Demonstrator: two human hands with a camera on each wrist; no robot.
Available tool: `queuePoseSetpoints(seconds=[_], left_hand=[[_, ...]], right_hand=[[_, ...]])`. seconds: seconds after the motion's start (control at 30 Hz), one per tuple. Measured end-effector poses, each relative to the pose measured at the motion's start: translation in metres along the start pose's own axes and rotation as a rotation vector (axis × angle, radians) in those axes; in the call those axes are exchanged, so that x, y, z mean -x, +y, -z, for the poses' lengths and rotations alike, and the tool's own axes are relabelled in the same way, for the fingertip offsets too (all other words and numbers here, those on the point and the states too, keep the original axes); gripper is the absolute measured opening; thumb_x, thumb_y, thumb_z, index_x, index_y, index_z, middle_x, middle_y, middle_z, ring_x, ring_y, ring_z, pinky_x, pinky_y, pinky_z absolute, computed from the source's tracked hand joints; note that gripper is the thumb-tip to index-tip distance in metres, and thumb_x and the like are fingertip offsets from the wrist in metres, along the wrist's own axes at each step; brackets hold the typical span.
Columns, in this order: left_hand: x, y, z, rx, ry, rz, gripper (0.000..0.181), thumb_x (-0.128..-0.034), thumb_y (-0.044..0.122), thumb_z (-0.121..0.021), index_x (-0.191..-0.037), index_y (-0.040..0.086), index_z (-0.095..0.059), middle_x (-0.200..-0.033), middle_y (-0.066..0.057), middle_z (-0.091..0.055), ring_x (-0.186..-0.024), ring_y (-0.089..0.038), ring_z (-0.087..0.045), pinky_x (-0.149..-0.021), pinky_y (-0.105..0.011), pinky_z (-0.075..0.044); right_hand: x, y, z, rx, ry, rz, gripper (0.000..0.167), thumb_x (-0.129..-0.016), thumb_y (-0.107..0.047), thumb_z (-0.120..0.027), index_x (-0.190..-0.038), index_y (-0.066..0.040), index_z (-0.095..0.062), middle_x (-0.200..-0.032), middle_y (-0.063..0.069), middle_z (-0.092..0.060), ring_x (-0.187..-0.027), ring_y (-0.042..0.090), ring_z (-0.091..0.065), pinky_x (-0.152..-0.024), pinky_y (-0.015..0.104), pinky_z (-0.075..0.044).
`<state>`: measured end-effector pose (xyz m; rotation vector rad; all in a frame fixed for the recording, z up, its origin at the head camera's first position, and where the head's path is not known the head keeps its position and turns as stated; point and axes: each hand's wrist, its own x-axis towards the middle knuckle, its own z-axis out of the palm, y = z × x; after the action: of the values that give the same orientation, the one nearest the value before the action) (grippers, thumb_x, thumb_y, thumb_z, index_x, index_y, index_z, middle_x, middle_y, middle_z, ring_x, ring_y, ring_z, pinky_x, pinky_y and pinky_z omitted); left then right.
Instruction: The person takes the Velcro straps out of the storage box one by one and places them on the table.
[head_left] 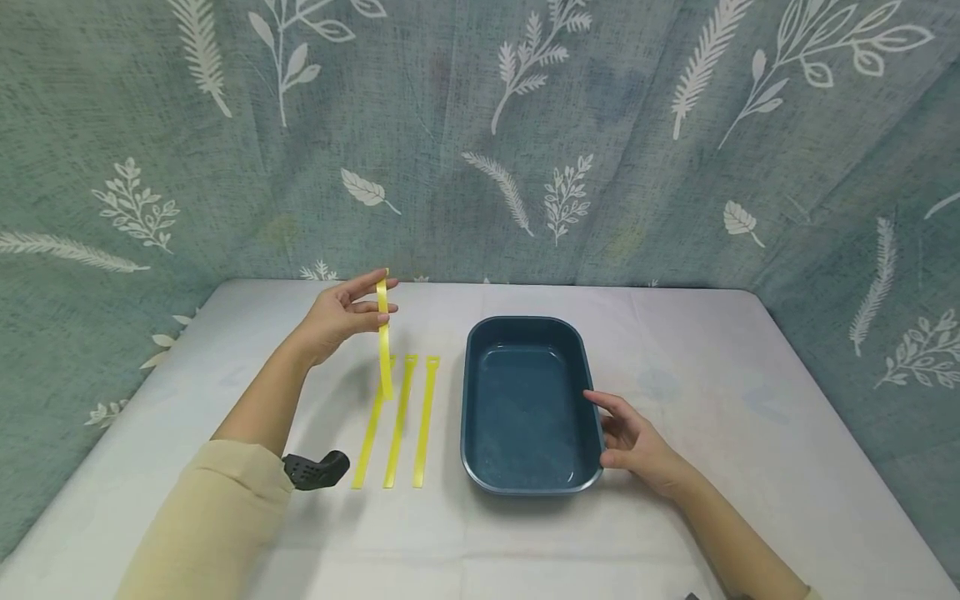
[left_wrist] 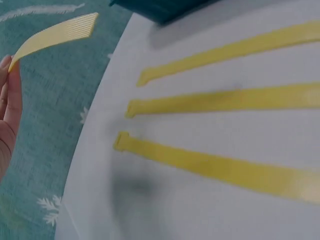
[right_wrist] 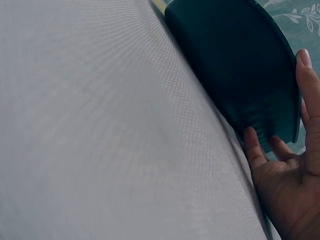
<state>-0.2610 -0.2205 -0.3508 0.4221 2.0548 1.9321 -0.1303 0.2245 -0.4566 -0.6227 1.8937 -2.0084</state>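
My left hand (head_left: 341, 317) is raised above the table and pinches a yellow cable tie (head_left: 384, 342) between thumb and fingers. The tie hangs down in the head view; its ridged face shows in the left wrist view. Below lie several more yellow cable ties, among them a left one (head_left: 368, 442), a middle one (head_left: 400, 425) and a right one (head_left: 426, 425), roughly side by side. A dark teal rectangular dish (head_left: 528, 490) stands to their right. My right hand (head_left: 637, 442) rests against the dish's right side, fingertips at its rim and outer wall (right_wrist: 270, 112).
A white cloth (head_left: 600, 550) covers the table. Behind it hangs a green-blue curtain (head_left: 420, 150) with white leaf prints. A black wrist device (head_left: 315, 471) sticks out from the left sleeve (head_left: 217, 500).
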Motion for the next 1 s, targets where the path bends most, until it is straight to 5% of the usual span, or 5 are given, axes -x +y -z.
queuePoseSetpoints(seconds=[0.33,0.67,1.0], left_hand=[[0.019,-0.015,0.022,-0.086,0.015,0.031,0.075,-0.0878,0.007,-0.066,-0.151,0.016,-0.026,-0.152,-0.007,-0.034,-0.108,-0.004,-0.061,-0.085,-0.024,-0.052],[0.046,-0.038,0.039,-0.138,-0.055,0.004,0.072,-0.0886,0.004,-0.064,-0.150,0.015,-0.028,-0.143,0.008,-0.046,-0.106,-0.005,-0.061,-0.084,-0.023,-0.052],[0.066,-0.061,0.039,-0.170,-0.074,0.053,0.072,-0.0872,0.000,-0.064,-0.149,0.011,-0.029,-0.137,0.014,-0.050,-0.109,-0.015,-0.062,-0.082,-0.025,-0.053]], right_hand=[[0.000,0.001,0.001,-0.001,-0.002,0.006,0.078,-0.081,-0.015,-0.075,-0.146,-0.010,-0.032,-0.136,0.013,-0.037,-0.106,0.018,-0.049,-0.087,0.023,-0.049],[0.000,0.002,0.002,-0.023,-0.016,0.009,0.078,-0.082,-0.015,-0.075,-0.146,-0.010,-0.031,-0.136,0.016,-0.038,-0.108,0.019,-0.049,-0.089,0.025,-0.049],[-0.001,0.003,0.003,-0.035,-0.023,0.020,0.078,-0.082,-0.014,-0.075,-0.146,-0.010,-0.031,-0.136,0.011,-0.039,-0.107,0.017,-0.050,-0.087,0.025,-0.050]])
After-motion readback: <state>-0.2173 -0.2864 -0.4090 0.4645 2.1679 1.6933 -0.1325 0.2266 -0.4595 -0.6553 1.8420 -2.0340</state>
